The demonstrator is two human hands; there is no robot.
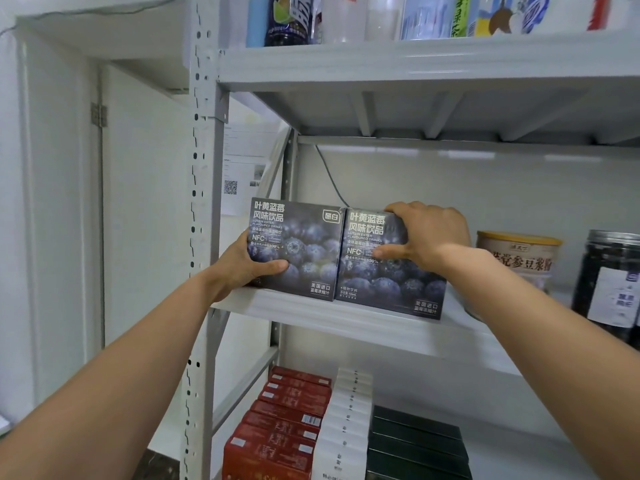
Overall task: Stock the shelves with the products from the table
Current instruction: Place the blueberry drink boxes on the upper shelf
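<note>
Two dark blueberry drink boxes were being held side by side at the front edge of the middle shelf (346, 318). The left box (296, 249) was gripped by the left hand (242, 265), thumb across its front, fingers (273, 266) wrapped round its left side. The right box (388, 268) was clamped by the right hand (429, 237) from the top right corner. A tan-lidded tin (519, 258) and a dark jar (609, 282) were parked just right of the right-hand fingers.

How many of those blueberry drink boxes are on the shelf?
2. The left blueberry box stands at the middle shelf's left end under the left hand; the right blueberry box touches it, gripped by the right hand. More could hide behind.
</note>
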